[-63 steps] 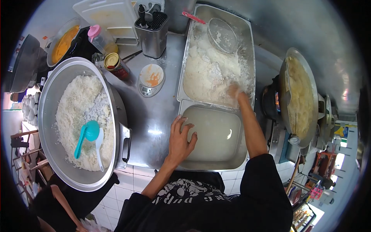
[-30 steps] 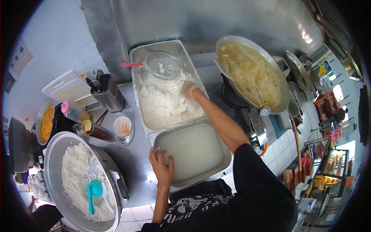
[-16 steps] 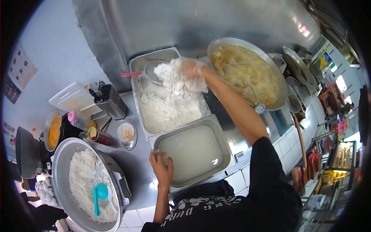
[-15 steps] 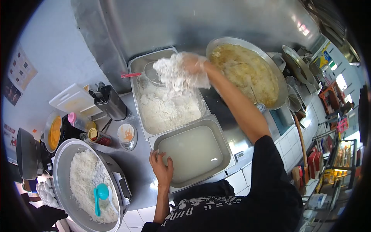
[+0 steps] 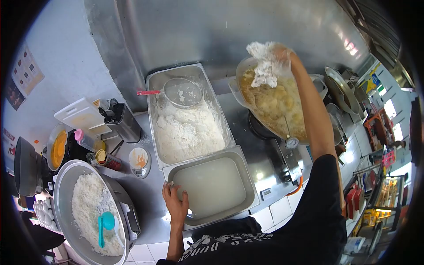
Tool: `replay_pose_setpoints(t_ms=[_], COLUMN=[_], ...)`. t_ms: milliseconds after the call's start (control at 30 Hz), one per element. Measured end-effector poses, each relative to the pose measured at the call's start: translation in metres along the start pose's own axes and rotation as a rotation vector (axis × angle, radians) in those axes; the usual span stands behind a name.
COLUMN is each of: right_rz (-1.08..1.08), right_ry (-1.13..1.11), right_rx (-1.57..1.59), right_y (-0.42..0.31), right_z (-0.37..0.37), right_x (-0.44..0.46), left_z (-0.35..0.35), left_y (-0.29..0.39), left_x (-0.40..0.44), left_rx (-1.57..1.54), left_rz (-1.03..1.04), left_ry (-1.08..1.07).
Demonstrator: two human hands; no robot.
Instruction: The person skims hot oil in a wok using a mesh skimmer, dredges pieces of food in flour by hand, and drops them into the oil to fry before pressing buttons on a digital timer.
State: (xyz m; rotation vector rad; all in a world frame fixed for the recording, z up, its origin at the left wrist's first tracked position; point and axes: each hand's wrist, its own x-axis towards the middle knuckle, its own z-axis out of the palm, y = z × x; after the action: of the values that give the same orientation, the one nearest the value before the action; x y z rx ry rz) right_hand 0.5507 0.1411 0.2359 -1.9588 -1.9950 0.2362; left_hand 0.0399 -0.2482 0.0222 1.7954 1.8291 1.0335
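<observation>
My left hand (image 5: 176, 204) is curled over the near-left rim of a steel tray (image 5: 250, 194) of cloudy, whitish liquid. Raised over a wide pan of bubbling oil (image 5: 276, 106), my right hand (image 5: 282, 55) holds a clump of flour-coated food pieces (image 5: 265, 66). Clear plastic seems to cover this hand. The clump hangs above the pan's far side; what is under the coating is hidden. Left of the pan, a deep tray of flour (image 5: 190, 132) holds a round sieve (image 5: 182, 92) with a red handle.
A large pot of white grains (image 5: 90, 203) with a turquoise scoop (image 5: 106, 221) stands on the left. Beside the trays are a small scale (image 5: 140, 161) and a knife block (image 5: 124, 123). A dial thermometer (image 5: 292, 142) sits at the pan's near edge.
My right hand has moved right with the floured clump, from above the flour tray to over the oil pan. The sieve is now uncovered. My left hand stays at the liquid tray's rim.
</observation>
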Motion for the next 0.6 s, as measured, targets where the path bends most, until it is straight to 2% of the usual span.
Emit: replay_pose_setpoints(t_ms=[200, 267, 333, 400, 467, 533, 600], right_rz=[0.099, 0.204, 0.265, 0.255, 0.345, 0.235, 0.123], right_ry=[-0.04, -0.129, -0.178, 0.028, -0.042, 0.045, 0.038], right_rx=[0.088, -0.24, -0.41, -0.4, -0.519, -0.633, -0.779], right_y=[0.083, 0.063, 0.06, 0.064, 0.003, -0.076, -0.12], right_z=[0.091, 0.112, 0.116, 0.111, 0.06, 0.009, -0.013], right_x=[0.067, 0.066, 0.061, 0.058, 0.05, 0.016, 0.016], left_z=[0.0, -0.001, 0.0, -0.001, -0.002, -0.001, -0.001], left_y=[0.003, 0.003, 0.004, 0.005, 0.004, 0.002, 0.0], left_x=[0.003, 0.003, 0.003, 0.004, 0.004, 0.003, 0.002], left_rx=[0.022, 0.034, 0.022, 0.023, 0.026, 0.01, 0.008], left_rz=[-0.034, -0.055, -0.056, -0.062, -0.066, -0.052, -0.044], left_ry=[-0.005, -0.013, -0.014, -0.029, -0.042, -0.015, -0.021])
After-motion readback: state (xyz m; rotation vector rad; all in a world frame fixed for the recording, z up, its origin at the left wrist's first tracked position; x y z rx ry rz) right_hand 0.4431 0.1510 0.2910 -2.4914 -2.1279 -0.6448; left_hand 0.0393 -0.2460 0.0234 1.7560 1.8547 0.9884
